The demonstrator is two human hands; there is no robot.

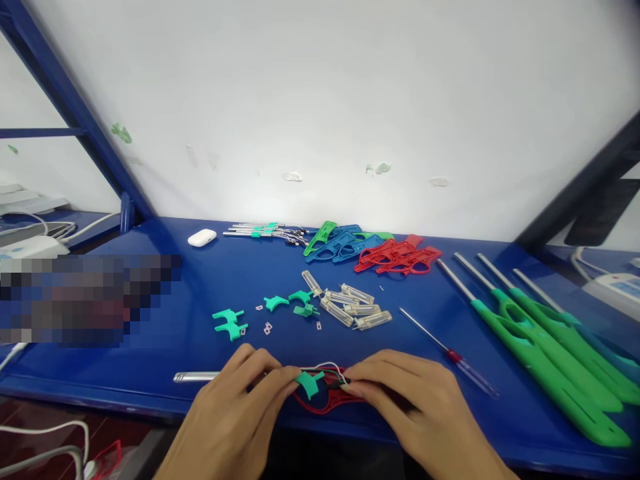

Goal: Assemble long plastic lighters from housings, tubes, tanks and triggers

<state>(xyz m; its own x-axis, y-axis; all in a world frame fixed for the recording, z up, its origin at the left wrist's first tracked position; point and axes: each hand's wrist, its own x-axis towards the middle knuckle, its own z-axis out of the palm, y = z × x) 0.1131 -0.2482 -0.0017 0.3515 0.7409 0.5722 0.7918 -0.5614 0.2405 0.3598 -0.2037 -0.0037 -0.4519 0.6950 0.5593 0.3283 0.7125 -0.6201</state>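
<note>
Both my hands work at the near edge of the blue table [210,280]. My left hand [235,413] is closed, pinching a teal trigger piece [309,383] against a red plastic lighter shell [327,399]. My right hand [415,407] is closed on the shell's right end, where thin white, black and red wires [327,368] loop over it. A silver metal tube [195,377] sticks out to the left from behind my left hand.
Loose teal triggers [229,323], clear tubes [350,307], a small screwdriver [450,353], red shells [400,257], blue and green shells [343,241], metal rods [260,231], a white earbud case [202,237] and finished green long lighters [545,347] lie around. A blurred patch sits left.
</note>
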